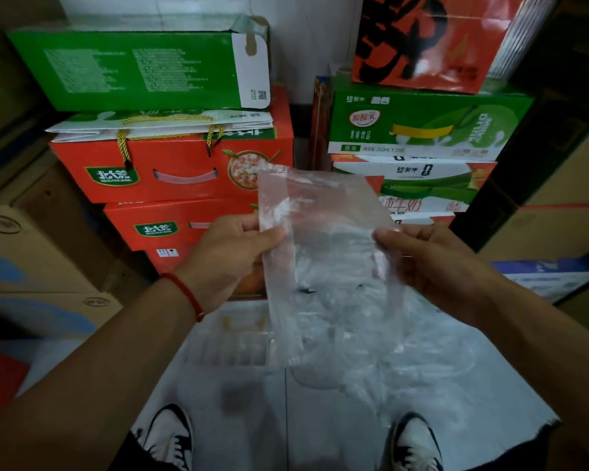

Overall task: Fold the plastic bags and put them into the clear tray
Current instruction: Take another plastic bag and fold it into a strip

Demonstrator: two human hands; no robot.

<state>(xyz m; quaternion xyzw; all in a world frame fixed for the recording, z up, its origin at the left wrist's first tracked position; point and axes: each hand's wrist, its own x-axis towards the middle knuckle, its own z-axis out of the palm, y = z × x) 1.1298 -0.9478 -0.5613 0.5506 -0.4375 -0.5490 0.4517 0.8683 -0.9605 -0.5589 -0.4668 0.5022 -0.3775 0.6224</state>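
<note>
Left hand point(232, 253) and right hand point(432, 263) each pinch a side of plastic bag point(323, 232), held up above clear tray point(232, 345).

Stacked cartons point(170, 171), pale tiled floor point(252, 419)

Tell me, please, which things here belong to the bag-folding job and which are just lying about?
Job:
- bag, pinched by left hand and right hand
- bag pile on the floor
- tray on the floor, beside the pile

Lying about:
- red cartons
- green cartons
- brown boxes
- shoes
</note>
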